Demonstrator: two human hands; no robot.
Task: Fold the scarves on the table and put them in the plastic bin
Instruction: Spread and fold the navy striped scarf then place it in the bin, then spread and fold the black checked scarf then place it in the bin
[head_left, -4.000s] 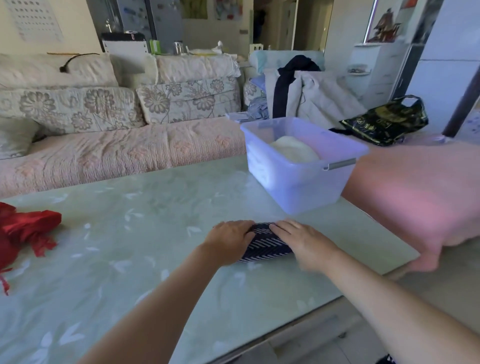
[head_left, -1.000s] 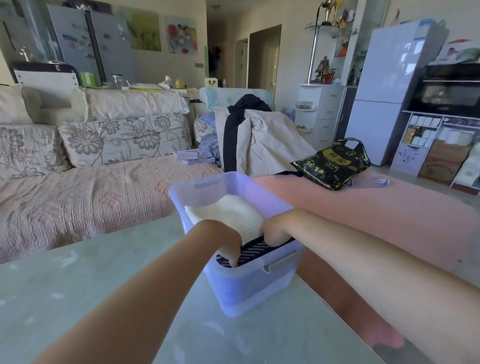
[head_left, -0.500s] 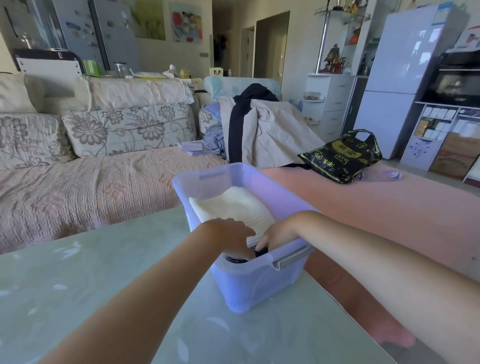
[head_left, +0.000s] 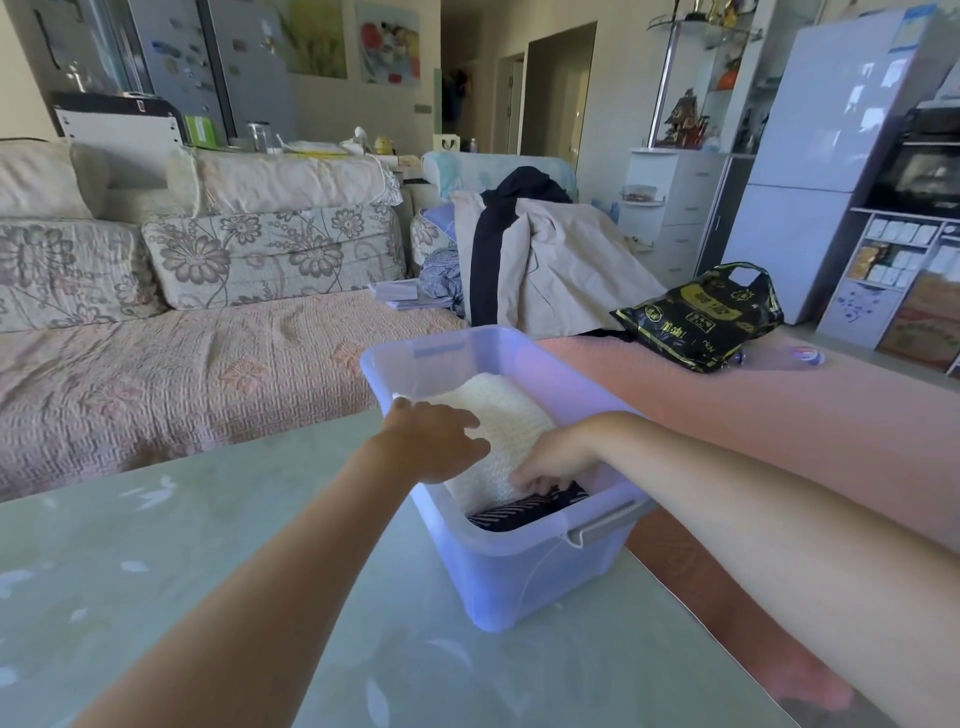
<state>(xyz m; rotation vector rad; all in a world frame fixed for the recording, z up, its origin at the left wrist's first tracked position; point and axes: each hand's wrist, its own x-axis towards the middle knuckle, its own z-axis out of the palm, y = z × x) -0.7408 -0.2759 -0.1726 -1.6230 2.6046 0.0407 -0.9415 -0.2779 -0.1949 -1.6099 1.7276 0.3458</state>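
The left hand (head_left: 434, 441) lies open, fingers loosely spread, on a folded cream knitted scarf (head_left: 511, 415) inside the translucent lilac plastic bin (head_left: 519, 587). Just beside it, the right hand (head_left: 553, 462) curls its fingertips down onto a folded navy white-striped scarf (head_left: 519, 512) against the bin's near wall; whether they pinch it cannot be told. Under the bin is a pale green glossy table (head_left: 208, 571).

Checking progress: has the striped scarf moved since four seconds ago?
Yes: the striped scarf went off the table into the plastic bin, at its near end beside the white scarf.
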